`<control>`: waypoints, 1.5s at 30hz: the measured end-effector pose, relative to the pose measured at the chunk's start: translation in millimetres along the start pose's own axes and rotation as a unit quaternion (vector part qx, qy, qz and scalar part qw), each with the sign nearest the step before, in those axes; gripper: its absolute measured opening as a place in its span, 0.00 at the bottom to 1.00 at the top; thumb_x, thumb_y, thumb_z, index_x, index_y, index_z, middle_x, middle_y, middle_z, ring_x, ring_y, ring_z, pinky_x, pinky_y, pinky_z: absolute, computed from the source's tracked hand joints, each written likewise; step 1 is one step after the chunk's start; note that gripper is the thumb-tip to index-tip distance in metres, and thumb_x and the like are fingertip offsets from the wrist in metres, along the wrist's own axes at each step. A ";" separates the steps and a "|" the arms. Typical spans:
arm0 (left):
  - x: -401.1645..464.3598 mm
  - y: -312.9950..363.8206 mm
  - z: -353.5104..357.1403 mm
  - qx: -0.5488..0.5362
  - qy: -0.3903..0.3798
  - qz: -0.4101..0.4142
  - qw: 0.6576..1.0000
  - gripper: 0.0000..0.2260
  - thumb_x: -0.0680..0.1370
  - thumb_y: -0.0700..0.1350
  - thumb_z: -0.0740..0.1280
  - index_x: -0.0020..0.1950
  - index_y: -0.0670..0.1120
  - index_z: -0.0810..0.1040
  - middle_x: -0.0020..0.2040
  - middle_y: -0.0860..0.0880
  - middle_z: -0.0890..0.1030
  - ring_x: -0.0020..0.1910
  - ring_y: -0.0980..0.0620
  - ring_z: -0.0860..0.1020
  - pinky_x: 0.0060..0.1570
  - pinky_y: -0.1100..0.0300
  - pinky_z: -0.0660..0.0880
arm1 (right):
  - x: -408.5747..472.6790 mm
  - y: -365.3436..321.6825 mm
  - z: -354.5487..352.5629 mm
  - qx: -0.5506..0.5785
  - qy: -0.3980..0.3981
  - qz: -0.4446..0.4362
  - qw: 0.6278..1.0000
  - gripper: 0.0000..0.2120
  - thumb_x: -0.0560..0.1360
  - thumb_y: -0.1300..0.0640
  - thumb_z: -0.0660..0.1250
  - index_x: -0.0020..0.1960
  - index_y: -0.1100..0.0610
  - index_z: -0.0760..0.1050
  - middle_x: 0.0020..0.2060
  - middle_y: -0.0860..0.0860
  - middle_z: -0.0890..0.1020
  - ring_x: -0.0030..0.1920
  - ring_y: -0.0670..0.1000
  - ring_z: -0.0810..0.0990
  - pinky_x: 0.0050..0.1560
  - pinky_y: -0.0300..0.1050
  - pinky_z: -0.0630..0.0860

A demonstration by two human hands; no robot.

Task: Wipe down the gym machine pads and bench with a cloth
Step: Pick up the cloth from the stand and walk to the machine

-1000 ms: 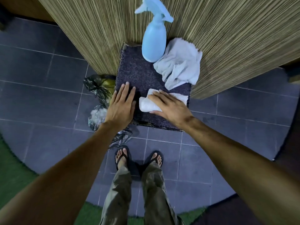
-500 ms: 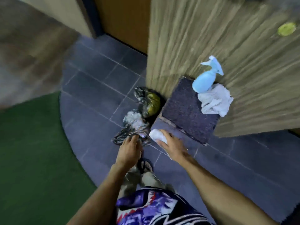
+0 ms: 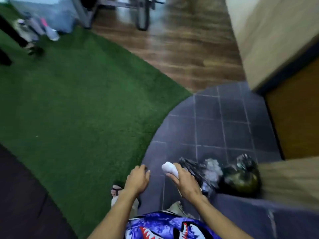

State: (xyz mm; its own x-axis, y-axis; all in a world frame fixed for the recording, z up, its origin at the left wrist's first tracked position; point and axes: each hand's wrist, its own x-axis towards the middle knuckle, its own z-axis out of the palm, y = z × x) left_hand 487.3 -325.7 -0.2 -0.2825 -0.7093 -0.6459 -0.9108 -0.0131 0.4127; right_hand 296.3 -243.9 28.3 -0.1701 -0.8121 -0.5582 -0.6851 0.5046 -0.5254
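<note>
— Head view: where do we have the cloth (image 3: 170,167)?

— Rolled up in our right hand (image 3: 185,181), fingers wrapped round it, one end poking out toward the left hand (image 3: 138,179), which hangs loosely curled and empty.

— And the machine?

— Far ahead, past the green turf (image 3: 77,100), a blurred metal frame (image 3: 131,7); probably the gym equipment. Our right hand carries the cloth, so it leads. Dark bags (image 3: 224,173) lie just right of it.

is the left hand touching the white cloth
Apart. The head view shows dark tiled floor between the left hand and the rolled white cloth, which the right hand grips alone.
</note>
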 end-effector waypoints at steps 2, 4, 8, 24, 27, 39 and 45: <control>0.8 -42.1 -30.2 -0.037 0.029 -0.034 0.998 0.17 0.82 0.51 0.57 0.65 0.44 0.73 0.63 0.40 0.76 0.63 0.39 0.75 0.63 0.48 0.73 | 24.7 -46.8 12.8 -0.037 -0.022 -0.042 0.998 0.20 0.77 0.35 0.59 0.65 0.43 0.66 0.60 0.47 0.79 0.57 0.59 0.80 0.52 0.53 0.76; 0.9 -84.1 -59.4 -0.074 0.067 -0.066 0.993 0.17 0.82 0.52 0.57 0.65 0.43 0.73 0.63 0.40 0.76 0.64 0.39 0.75 0.63 0.48 0.73 | 50.7 -95.9 27.8 -0.067 -0.050 -0.077 0.994 0.18 0.77 0.35 0.59 0.64 0.42 0.66 0.61 0.46 0.79 0.58 0.58 0.80 0.54 0.55 0.76; -6.4 -159.4 -117.7 -0.147 0.139 -0.130 0.971 0.16 0.82 0.52 0.57 0.63 0.43 0.74 0.61 0.40 0.77 0.62 0.39 0.76 0.62 0.47 0.73 | 97.3 -197.7 59.2 -0.123 -0.084 -0.156 0.976 0.20 0.79 0.38 0.59 0.67 0.45 0.66 0.62 0.50 0.79 0.58 0.59 0.79 0.52 0.53 0.75; 46.2 -383.3 -306.0 -0.365 0.245 -0.339 0.832 0.15 0.82 0.51 0.58 0.62 0.44 0.76 0.61 0.41 0.77 0.62 0.41 0.77 0.63 0.49 0.74 | 298.5 -544.5 192.2 -0.297 -0.227 -0.342 0.862 0.20 0.80 0.40 0.58 0.68 0.47 0.64 0.62 0.53 0.79 0.57 0.60 0.79 0.54 0.54 0.76; 66.6 -413.8 -353.4 -0.391 0.258 -0.360 0.807 0.14 0.82 0.51 0.58 0.59 0.45 0.76 0.60 0.42 0.78 0.61 0.42 0.77 0.62 0.50 0.74 | 334.7 -606.3 209.8 -0.328 -0.251 -0.369 0.833 0.18 0.81 0.41 0.58 0.67 0.47 0.64 0.61 0.53 0.79 0.56 0.61 0.79 0.52 0.54 0.76; 101.7 -620.8 -496.2 -0.472 0.299 -0.397 0.728 0.13 0.81 0.51 0.59 0.53 0.44 0.77 0.57 0.40 0.80 0.60 0.39 0.77 0.60 0.47 0.74 | 418.0 -851.1 358.2 -0.397 -0.295 -0.413 0.764 0.22 0.81 0.39 0.56 0.69 0.50 0.64 0.60 0.56 0.79 0.56 0.63 0.79 0.51 0.54 0.76; 92.3 -794.2 -578.5 -0.476 0.272 -0.401 0.734 0.16 0.77 0.57 0.57 0.52 0.49 0.78 0.52 0.46 0.83 0.54 0.44 0.80 0.59 0.47 0.77 | 436.0 -998.8 461.3 -0.396 -0.288 -0.400 0.775 0.22 0.81 0.38 0.56 0.68 0.49 0.65 0.61 0.56 0.80 0.56 0.62 0.80 0.52 0.55 0.76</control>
State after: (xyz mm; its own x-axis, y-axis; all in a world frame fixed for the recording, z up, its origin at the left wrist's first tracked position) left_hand 1358.8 -788.6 -16.0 0.6275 -0.3785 -0.6804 -0.0227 -0.8824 0.4699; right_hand 1233.2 -966.8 13.5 0.7211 -0.3918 -0.5715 -0.6671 -0.6154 -0.4198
